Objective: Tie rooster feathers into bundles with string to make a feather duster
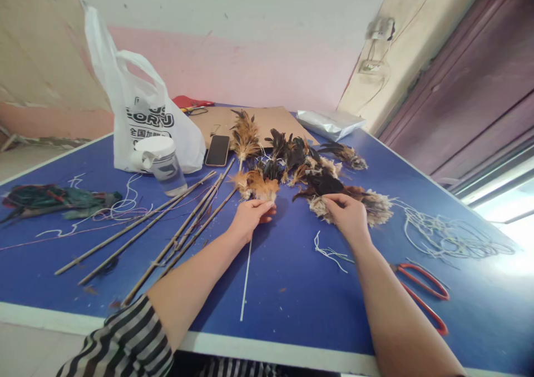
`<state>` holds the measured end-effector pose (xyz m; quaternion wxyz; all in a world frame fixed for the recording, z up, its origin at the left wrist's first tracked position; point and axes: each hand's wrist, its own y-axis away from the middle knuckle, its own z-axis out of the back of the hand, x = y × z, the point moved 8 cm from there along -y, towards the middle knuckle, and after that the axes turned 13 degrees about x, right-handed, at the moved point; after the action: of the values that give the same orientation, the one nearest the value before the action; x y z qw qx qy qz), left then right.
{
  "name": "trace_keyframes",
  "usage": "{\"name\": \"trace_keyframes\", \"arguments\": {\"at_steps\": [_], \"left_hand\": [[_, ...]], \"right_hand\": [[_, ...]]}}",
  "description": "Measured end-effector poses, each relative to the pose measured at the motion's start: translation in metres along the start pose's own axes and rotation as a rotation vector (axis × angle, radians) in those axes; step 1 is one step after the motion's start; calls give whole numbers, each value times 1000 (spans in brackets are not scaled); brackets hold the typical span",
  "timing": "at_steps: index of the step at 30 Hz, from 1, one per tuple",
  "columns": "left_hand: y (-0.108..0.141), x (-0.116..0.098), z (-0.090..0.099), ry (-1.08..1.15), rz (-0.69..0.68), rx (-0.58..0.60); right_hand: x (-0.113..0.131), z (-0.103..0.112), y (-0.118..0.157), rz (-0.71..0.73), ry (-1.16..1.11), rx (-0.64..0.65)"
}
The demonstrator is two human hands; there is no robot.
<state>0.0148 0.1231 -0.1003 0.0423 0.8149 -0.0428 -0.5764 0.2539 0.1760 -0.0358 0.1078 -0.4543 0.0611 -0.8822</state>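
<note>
My left hand (255, 217) is closed in a pinch on a bunch of orange-brown feathers (263, 188) near the table's middle. A thin white stick or strip (246, 279) runs from beneath that hand toward the front edge; I cannot tell whether the fingers grip it. To the right, my right hand (347, 213) has thumb and finger pinched at dark feathers with pale fluffy ends (320, 207), part of a loose pile. Beyond the hands are more black and brown feathers (294, 152) and an upright-looking brown feather bunch (245, 135) on a stick.
Thin sticks (183, 235) lie left, beside tangled string and a dark green bundle (62, 199). A plastic jug (162, 163), white bag (154, 115), phone (217, 150), cardboard (267, 118) and silver packet (329, 124) stand farther back. Red-handled scissors (423, 288) and white cord (446, 235) lie right.
</note>
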Motion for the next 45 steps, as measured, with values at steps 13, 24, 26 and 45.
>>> {"name": "trace_keyframes", "arguments": {"at_steps": [13,24,26,45], "left_hand": [[1,3,-3,72,23,11],[4,8,-15,26,79,93],[5,9,-16,26,89,106],[15,25,-39,424,217,189]], "right_hand": [[11,-4,-2,125,631,27],[22,-46,-8,135,973,139],[24,-44,-8,163,941,111],[24,-90,30,-87,-1080,193]]}}
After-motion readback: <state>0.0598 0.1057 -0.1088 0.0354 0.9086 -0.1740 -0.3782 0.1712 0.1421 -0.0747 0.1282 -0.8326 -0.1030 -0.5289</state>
